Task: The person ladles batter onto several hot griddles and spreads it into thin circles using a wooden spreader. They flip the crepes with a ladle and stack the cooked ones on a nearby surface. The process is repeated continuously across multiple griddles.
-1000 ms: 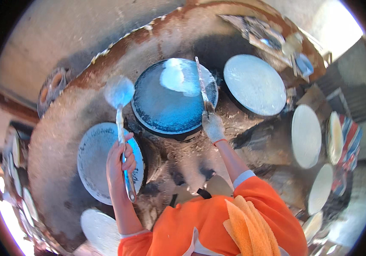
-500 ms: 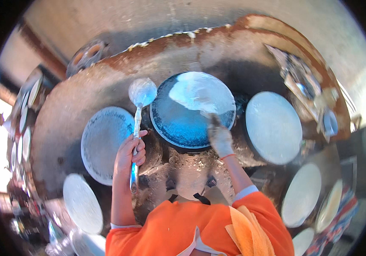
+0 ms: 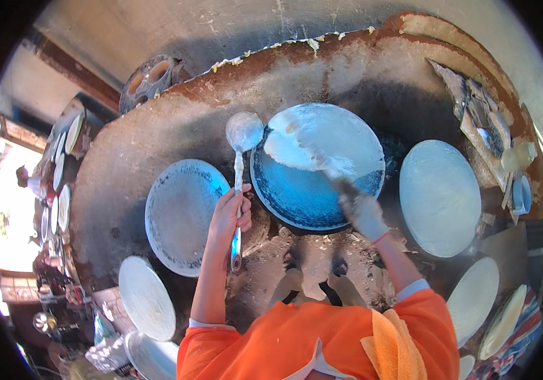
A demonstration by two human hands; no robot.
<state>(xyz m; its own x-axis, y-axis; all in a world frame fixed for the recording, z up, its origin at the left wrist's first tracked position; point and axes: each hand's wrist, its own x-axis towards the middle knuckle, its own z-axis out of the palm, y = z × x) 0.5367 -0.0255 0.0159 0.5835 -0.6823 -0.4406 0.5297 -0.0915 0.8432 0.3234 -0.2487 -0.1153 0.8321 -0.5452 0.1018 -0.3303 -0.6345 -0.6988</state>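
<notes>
My left hand [image 3: 232,212] is closed round the handle of a ladle [image 3: 244,131], whose round, white-smeared bowl hangs beside the left rim of the middle griddle [image 3: 297,196]. White batter [image 3: 347,136] covers the far part of this dark round griddle; its near part is bare and bluish. Over the near right rim, my right hand [image 3: 365,215], pale as if gloved, is wrapped round a long thin spreading tool [image 3: 330,163]. The tool is blurred by motion and reaches far left into the batter; its exact tip shape cannot be made out.
A speckled grey griddle [image 3: 186,218] sits left of the middle one; a white-coated round plate [image 3: 439,196] sits right. More pale discs stand at the lower left [image 3: 146,297] and lower right [image 3: 474,297]. A blue cup [image 3: 521,195] and clutter lie at the far right edge.
The whole scene has shifted right in the picture as my view turned. The tool now reaches farther left across the batter, and its white patch looks wider. My left hand still holds the ladle.
</notes>
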